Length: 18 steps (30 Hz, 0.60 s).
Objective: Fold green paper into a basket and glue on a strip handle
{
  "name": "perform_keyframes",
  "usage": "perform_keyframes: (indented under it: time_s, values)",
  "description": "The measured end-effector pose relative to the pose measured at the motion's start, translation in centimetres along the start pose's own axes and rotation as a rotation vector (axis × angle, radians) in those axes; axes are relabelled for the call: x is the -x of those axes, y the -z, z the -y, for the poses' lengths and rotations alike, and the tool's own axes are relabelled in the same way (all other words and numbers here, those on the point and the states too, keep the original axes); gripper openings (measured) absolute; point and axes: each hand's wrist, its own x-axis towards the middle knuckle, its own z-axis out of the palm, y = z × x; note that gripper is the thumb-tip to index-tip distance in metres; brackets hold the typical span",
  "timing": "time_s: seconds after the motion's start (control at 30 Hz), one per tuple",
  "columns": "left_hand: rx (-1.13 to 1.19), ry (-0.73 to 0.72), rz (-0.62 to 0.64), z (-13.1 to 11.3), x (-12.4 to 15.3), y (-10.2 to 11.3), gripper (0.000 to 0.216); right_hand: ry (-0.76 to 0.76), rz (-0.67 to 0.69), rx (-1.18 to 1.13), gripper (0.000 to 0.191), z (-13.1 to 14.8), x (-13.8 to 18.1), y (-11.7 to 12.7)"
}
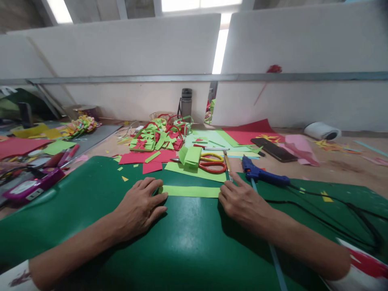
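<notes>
A light green paper strip [190, 191] lies crosswise on the green work mat [178, 250]. My left hand [142, 207] has its fingers on the strip's left end, with the thumb held apart below. At the right end, my right hand [239, 198] grips the strip with curled fingers, its index finger stretched forward beside a slim pen-like tool [227, 165]. Just beyond the strip are scissors [214, 166] with red and yellow handles, partly covered by a folded green paper piece [191, 157]. A blue glue gun [263, 175] rests to the right of my right hand.
Green and red paper shapes [157, 135] are heaped behind the mat, near a dark bottle [186, 103]. A phone [274, 149] and a white roll [322, 131] are at the right. Black cable [321, 220] crosses the mat. A purple device [34, 185] sits at left.
</notes>
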Motion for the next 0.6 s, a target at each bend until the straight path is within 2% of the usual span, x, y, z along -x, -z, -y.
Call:
perform_keyframes:
  time_s: [0.1,0.23,0.33,0.4,0.6]
  values:
    - [-0.083,-0.012,-0.114,-0.8,-1.1,-0.3,0.021,-0.007,-0.045,-0.004,0.017,0.5,-0.2,0.1]
    - [-0.135,-0.18,-0.216,-2.9,-3.6,-0.8,0.024,-0.038,-0.178,-0.057,0.02,1.3,-0.3,0.0]
    - [-0.177,-0.296,-0.22,-4.0,-5.3,-1.2,0.01,-0.031,-0.231,-0.12,0.022,1.7,-0.3,0.1]
    - [-0.165,-0.337,-0.203,-4.1,-5.8,-1.4,0.014,-0.033,-0.236,-0.181,0.024,1.8,-0.3,-0.1]
    - [-0.067,-0.256,-0.198,-3.4,-5.8,-2.5,0.021,-0.188,-0.152,-0.433,0.024,1.6,-0.2,-1.2]
